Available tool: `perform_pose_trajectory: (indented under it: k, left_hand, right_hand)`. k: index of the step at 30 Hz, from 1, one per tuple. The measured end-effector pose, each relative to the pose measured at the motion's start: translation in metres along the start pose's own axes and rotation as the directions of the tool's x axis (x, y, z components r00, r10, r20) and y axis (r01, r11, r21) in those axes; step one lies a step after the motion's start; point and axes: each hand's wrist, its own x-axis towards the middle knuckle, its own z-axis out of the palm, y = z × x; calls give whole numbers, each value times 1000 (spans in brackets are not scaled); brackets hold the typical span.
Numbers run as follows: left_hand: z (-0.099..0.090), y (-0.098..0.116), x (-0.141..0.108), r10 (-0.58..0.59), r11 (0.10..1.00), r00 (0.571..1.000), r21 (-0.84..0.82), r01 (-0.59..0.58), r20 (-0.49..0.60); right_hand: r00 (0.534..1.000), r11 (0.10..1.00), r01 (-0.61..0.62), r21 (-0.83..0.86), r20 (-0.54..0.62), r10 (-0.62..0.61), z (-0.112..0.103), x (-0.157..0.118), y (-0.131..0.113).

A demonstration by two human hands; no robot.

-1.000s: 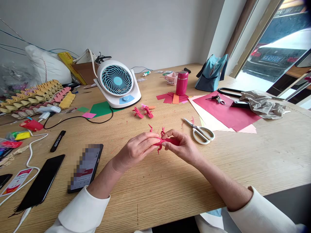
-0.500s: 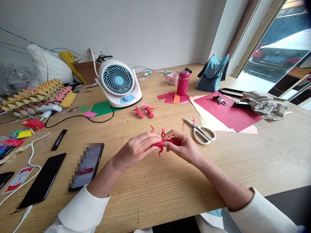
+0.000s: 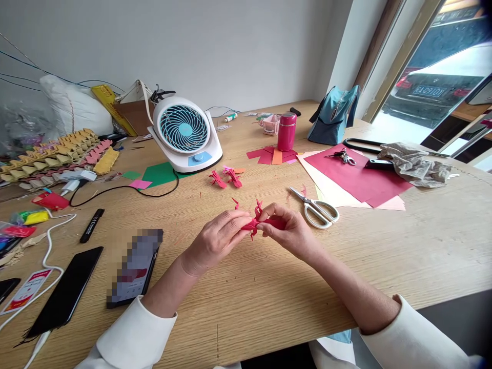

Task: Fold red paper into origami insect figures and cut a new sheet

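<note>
A small red folded-paper figure (image 3: 252, 224) with thin pointed limbs is held between both hands, above the middle of the wooden table (image 3: 246, 292). My left hand (image 3: 217, 238) is closed on its left part, and the fingers cover much of it. On the right part, the thumb and index finger of my right hand (image 3: 289, 229) pinch the red paper. Two similar red paper figures (image 3: 218, 179) lie farther back, in front of the fan. White-handled scissors (image 3: 320, 211) rest to the right of my right hand, blades partly open.
A white fan (image 3: 186, 133) stands at the back. Phones (image 3: 134, 277) and a black marker (image 3: 92, 225) lie left. Red paper sheets (image 3: 357, 174), keys and a crumpled cloth (image 3: 415, 164) are at the right. Behind them are a pink bottle (image 3: 286, 132) and a blue bag (image 3: 333, 117).
The view has shifted slightly. Both hands keep their hold on the red paper figure, and its thin limbs point at somewhat different angles.
</note>
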Motion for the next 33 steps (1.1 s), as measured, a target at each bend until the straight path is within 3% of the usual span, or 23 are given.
perform_pose_trajectory:
  k: [5,10,15,21,25,31,33]
  left_hand:
    - [-3,-4,1,-135,985,988,-116,126,-76]
    - [-3,-2,3,-273,961,954,-87,264,-120]
    - [0,4,7,-334,937,940,-133,323,-67]
    - [8,10,6,-442,877,897,-208,434,5]
    - [9,11,6,-481,829,873,-281,484,84]
    - [6,10,10,-546,753,817,-320,575,185]
    - [6,9,10,-532,778,833,-302,551,151]
  right_hand:
    - [1000,998,-11,59,13,10,1,0,0]
    - [998,996,50,-80,-25,-52,2,-2,-2]
    - [986,958,159,-240,-3,-165,2,-3,-5]
    - [950,843,307,-442,84,-302,5,-5,-6]
    - [947,806,318,-499,127,-295,5,-6,-6]
    - [962,847,274,-455,126,-243,5,-6,-6]
    - [973,874,231,-427,100,-209,4,-6,-4]
